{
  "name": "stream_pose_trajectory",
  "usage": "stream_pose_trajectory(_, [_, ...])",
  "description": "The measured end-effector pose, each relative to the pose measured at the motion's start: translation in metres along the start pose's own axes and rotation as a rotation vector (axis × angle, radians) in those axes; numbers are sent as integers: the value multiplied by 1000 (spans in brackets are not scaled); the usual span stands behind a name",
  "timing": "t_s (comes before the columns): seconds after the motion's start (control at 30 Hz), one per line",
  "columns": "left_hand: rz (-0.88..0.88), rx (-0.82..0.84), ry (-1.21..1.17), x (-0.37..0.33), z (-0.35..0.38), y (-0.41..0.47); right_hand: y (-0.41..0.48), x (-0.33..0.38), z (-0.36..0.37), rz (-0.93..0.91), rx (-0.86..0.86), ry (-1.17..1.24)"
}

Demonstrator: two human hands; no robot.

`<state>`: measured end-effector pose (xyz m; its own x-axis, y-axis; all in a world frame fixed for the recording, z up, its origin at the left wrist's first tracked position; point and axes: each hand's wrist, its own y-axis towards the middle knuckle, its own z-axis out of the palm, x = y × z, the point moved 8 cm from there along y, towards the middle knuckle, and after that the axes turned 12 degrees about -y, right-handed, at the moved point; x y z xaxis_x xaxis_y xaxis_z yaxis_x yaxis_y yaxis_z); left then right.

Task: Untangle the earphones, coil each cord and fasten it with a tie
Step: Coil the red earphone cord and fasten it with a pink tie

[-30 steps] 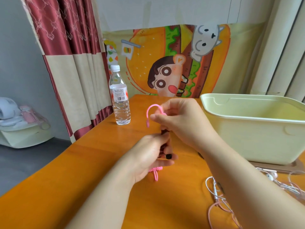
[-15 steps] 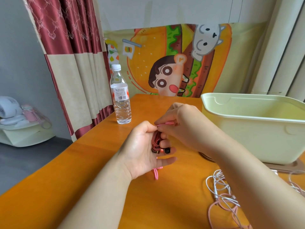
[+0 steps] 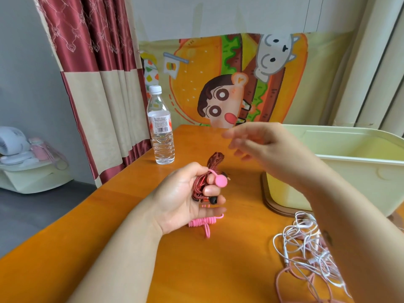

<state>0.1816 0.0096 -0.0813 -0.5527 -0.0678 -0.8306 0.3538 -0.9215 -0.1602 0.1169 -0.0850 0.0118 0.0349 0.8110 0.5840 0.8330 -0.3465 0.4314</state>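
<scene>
My left hand [image 3: 185, 193] grips a coiled dark red braided earphone cord [image 3: 202, 182] above the orange table [image 3: 109, 248]. A pink tie [image 3: 220, 179] with a round end wraps around the coil by my fingers. A black earbud tip pokes out below. My right hand [image 3: 260, 147] hovers above and to the right with fingers loosely spread, blurred, holding nothing. A bundle of pink ties [image 3: 202, 221] lies on the table just under my left hand. A tangle of white and pink earphones [image 3: 306, 252] lies at the lower right, partly hidden by my right forearm.
A water bottle [image 3: 160, 130] stands at the table's far left edge beside a red and cream curtain [image 3: 91, 84]. A pale yellow tub [image 3: 341, 169] on a wooden base fills the right side. A cartoon cloth hangs behind the table.
My right hand has let go of the pink tie and lifted away up and to the right. The tie now sits wrapped around the red coil in my left hand.
</scene>
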Motion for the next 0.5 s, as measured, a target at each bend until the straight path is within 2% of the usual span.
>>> stream_pose_trajectory(0.03, [-25, 45, -3, 1, 3, -2, 1, -9, 3, 54, -3, 69])
stream_pose_trajectory(0.07, [-51, 96, 1, 3, 8, -4, 1, -17, 13, 100, 67, 171])
stream_pose_trajectory(0.17, [-97, 228, 25, 8, 18, -9, -12, -21, 63, 173, 464, 579])
stream_pose_trajectory(0.23, [-99, 271, 35, 8, 21, -11, -23, -14, 81, 119, 664, 710])
stream_pose_trajectory(0.3, [-84, 311, 25, 6, 23, -13, -29, -10, 88, 65, 791, 768])
stream_pose_trajectory(0.4, [-90, 307, -1, 4, 23, -13, -30, -16, 88, 116, 814, 817])
stream_pose_trajectory(0.5, [-66, 222, 19, 0, 16, -11, -23, -29, 88, 180, 686, 779])
